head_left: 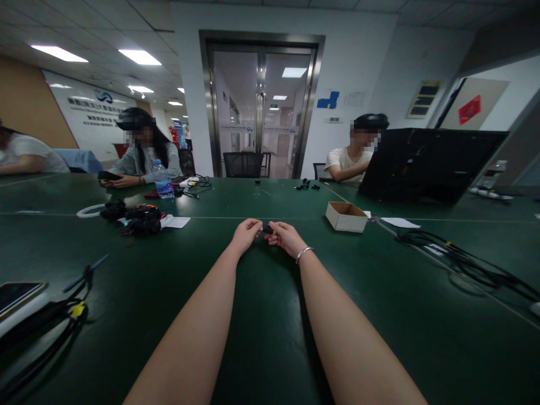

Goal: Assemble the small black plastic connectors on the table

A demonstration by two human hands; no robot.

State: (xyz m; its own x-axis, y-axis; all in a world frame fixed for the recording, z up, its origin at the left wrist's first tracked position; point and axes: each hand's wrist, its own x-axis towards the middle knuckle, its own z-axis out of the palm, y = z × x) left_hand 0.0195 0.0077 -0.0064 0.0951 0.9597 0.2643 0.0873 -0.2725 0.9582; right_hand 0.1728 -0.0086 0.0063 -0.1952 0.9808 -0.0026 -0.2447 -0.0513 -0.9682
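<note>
Both arms reach forward over the green tabletop (261, 315). Between my fingertips is a small black piece (267, 229) with a light, metal-looking end toward the left; it is too small to name its kind. My right hand (287, 238), with a silver bracelet (304, 254) at the wrist, is closed in a pinch on the black part. My left hand (245, 235) is pinched too, its fingertips at the light end. Whatever lies inside the left pinch is mostly hidden by the fingers.
An open cardboard box (346, 218) stands right of my hands. Black cables (468, 261) lie at the right, more cables (78, 306) at the left. Beyond are a black bundle (143, 218), a water bottle (162, 180), small black pieces (307, 184), a monitor (430, 163) and seated people.
</note>
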